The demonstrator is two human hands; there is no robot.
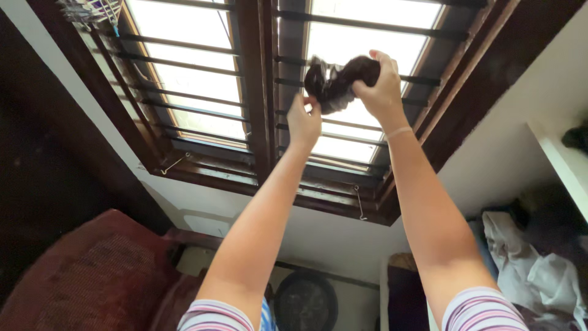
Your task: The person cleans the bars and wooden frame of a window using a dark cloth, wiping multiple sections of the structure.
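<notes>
Both my arms reach up toward a wooden window (263, 122) with horizontal metal bars. My right hand (381, 86) grips a dark bunched cloth (335, 81) held against the bars of the right-hand pane. My left hand (303, 121) is just below and left of the cloth, its fingertips pinching the cloth's lower edge. The bright panes behind make the cloth look almost black. My sleeves are striped pink and white.
A dark red cushioned seat (92, 276) lies at lower left. White crumpled fabric (533, 270) sits at lower right under a white shelf (560, 159). A round dark object (305, 301) rests against the wall below the window. Metal window hooks (360, 205) hang from the sill.
</notes>
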